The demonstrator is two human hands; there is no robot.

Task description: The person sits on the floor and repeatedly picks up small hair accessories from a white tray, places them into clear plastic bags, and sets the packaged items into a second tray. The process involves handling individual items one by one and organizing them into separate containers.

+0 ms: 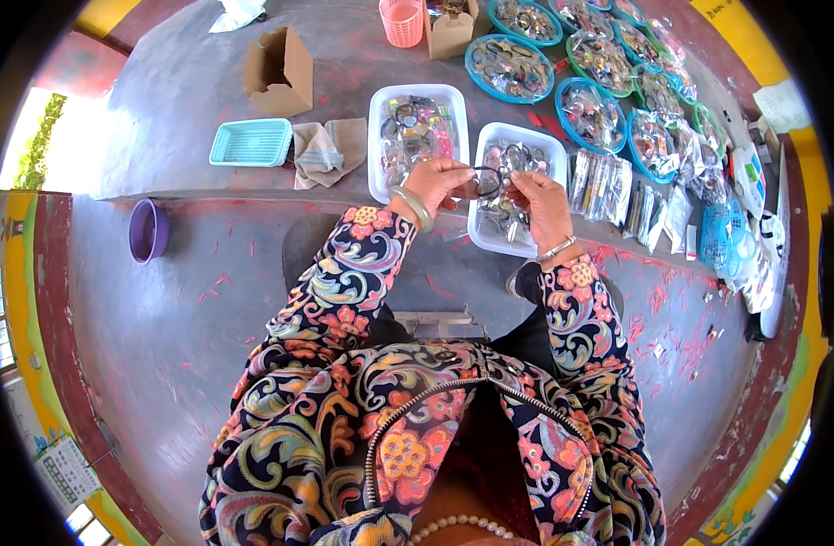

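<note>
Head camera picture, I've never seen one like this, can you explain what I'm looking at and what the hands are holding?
This is a wide fisheye view from a camera worn on a person's head, looking down, so straight edges bend. There is no machine: the patterned sleeves belong to the wearer. The left hand and right hand together hold a small dark ring-shaped piece over a grey table. Under them sit two white trays of small packaged items. Farther off are round blue bowls, a turquoise basket, a folded cloth and an open cardboard box.
</note>
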